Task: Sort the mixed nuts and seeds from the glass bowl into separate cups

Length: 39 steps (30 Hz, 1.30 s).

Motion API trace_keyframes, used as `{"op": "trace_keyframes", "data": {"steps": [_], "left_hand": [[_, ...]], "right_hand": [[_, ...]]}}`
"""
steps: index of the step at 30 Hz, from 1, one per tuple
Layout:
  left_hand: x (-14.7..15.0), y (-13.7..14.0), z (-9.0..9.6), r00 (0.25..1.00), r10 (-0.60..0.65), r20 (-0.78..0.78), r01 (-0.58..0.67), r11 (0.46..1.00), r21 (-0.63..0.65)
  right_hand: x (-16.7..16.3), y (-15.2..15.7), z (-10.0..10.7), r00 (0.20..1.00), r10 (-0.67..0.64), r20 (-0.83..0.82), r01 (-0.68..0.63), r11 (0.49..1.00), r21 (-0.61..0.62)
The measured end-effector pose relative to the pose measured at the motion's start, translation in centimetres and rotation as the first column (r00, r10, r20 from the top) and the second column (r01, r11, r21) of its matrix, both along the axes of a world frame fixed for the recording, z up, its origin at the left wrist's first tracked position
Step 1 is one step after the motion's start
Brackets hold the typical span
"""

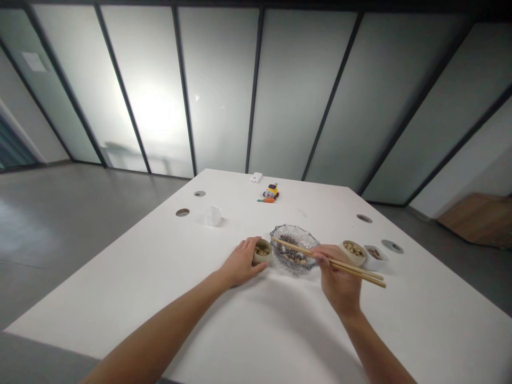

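Observation:
My left hand (243, 262) is wrapped round a small round cup (257, 258) that holds light brown pieces, perhaps nuts. In my right hand (338, 277) is a pair of wooden chopsticks (356, 270), gripped near their middle. Their tips point left, over a clear glass bowl (298, 233) with a scalloped rim. Inside that bowl lie many small dark round pieces (288, 241) and some paler ones. Whether the chopstick tips pinch anything, I cannot make out. Just beyond my right hand stands another round cup (362, 261) with pale nuts in it.
A white square dish (380, 263) with brown pieces touches the right cup. Farther left stands a clear plastic container (213, 216). At the back are a toy car (271, 191), an orange toy carrot (267, 200) and a white box (256, 177). The white table (160, 298) has round holes.

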<state>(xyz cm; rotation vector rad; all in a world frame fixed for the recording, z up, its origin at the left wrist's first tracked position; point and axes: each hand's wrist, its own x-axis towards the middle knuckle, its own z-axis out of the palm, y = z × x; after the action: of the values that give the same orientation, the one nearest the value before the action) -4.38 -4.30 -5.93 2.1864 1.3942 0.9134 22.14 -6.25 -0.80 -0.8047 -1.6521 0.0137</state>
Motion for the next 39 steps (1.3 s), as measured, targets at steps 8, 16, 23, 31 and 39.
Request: {"op": "trace_keyframes", "data": {"steps": [8,16,23,31,39], "left_hand": [[-0.2,0.0,-0.2,1.000,-0.016,0.019,0.016,1.000,0.001],[-0.4,0.2,-0.5,1.000,-0.021,0.010,0.021,1.000,0.021],[-0.4,0.3,-0.7,1.000,-0.025,0.020,0.024,0.999,0.022],[-0.5,0.4,-0.9,0.999,-0.031,0.021,0.031,0.999,0.032],[-0.4,0.1,-0.2,0.999,-0.046,0.023,0.046,0.999,0.021]], "right_hand": [[1.7,0.4,0.3,0.990,-0.034,0.139,0.030,0.999,0.028],[1.5,1.1,0.1,0.980,0.009,0.201,0.031,0.980,-0.197],[1.6,1.1,-0.2,0.980,0.041,0.197,0.000,0.979,-0.202],[1.4,1.5,-0.6,0.985,0.054,0.162,-0.023,0.983,-0.184],[1.2,1.3,-1.3,0.977,0.118,0.175,-0.077,0.971,-0.228]]}}
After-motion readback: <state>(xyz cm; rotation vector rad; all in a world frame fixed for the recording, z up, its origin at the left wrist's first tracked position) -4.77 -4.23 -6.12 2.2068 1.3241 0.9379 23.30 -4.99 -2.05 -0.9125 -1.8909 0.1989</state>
